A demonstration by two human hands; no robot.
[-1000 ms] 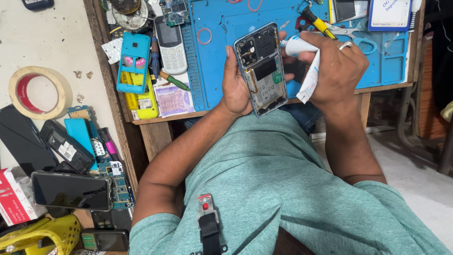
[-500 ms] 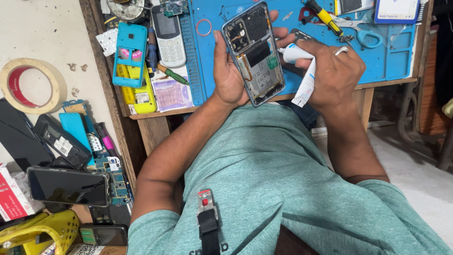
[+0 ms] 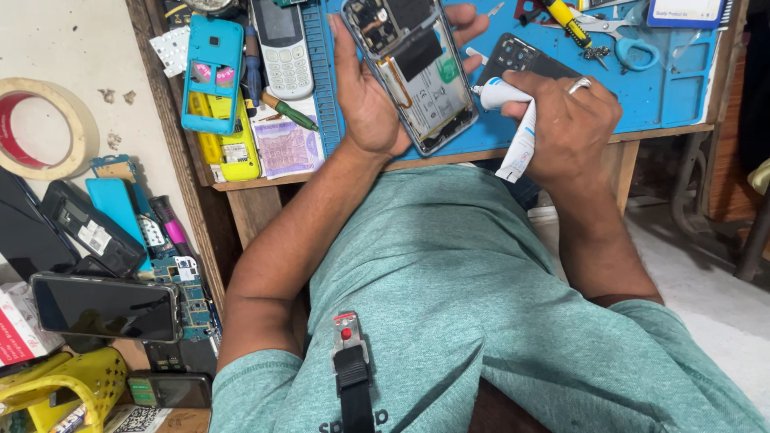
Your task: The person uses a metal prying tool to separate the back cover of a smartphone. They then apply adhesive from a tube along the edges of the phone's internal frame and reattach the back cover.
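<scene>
1. The opened phone (image 3: 417,72) is cut off at the top edge, above the blue surface (image 3: 682,88).
2. Left hand (image 3: 365,96) fingers wrap its sides.
3. Right hand (image 3: 565,120) fingers clench a white tube (image 3: 513,120), nozzle just beside the phone.

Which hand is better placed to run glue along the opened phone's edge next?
Probably the right hand: it grips the small white squeeze tube with the nozzle pointing at the opened phone with exposed internals. The left hand is occupied cradling that phone above the blue work mat.
</scene>
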